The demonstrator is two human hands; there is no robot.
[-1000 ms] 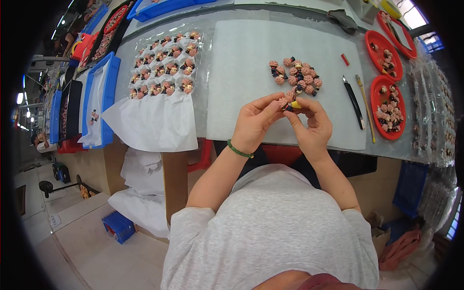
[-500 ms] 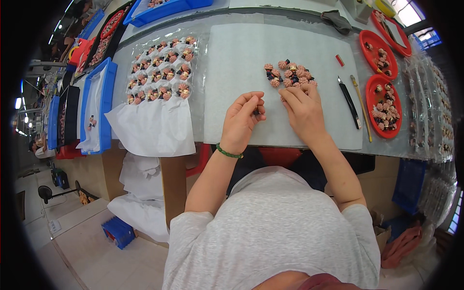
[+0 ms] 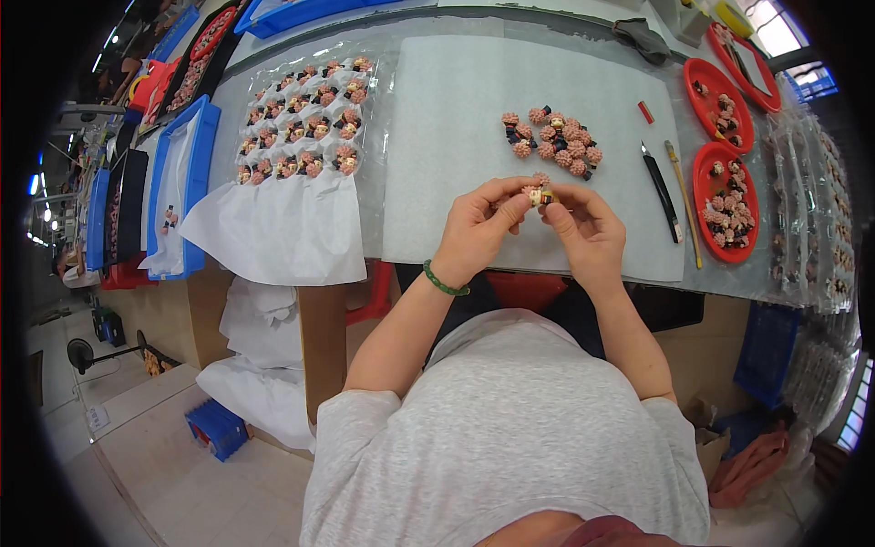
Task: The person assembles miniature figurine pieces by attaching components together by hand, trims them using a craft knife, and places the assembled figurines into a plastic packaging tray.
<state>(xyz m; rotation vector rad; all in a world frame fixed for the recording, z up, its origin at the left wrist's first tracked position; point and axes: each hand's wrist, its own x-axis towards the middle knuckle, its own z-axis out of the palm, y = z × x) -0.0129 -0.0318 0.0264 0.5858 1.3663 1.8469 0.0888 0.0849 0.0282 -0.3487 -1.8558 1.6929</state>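
Between my two hands is a small figurine (image 3: 539, 195) with pink pompom-like parts, a pale face and dark clothing. My left hand (image 3: 483, 223) pinches it from the left with thumb and fingers. From the other side my right hand (image 3: 591, 232) grips it, fingers bent around its edge. Both are just above the near part of a white sheet (image 3: 437, 109). Beyond them on the sheet lies a loose cluster of similar figurines (image 3: 570, 144). Parts of the held figurine are hidden by my fingertips.
Left, rows of figurines (image 3: 296, 128) rest on white paper (image 3: 283, 223). A blue tray (image 3: 200, 173) stands farther left. On the right lie a black craft knife (image 3: 661, 196), a thin brush (image 3: 684, 205), a red cap (image 3: 645, 112) and red plates (image 3: 700, 214) of figurine pieces.
My right hand has drawn back from the cluster toward my left hand. The hands have come together, and the figurine between them now shows its face.
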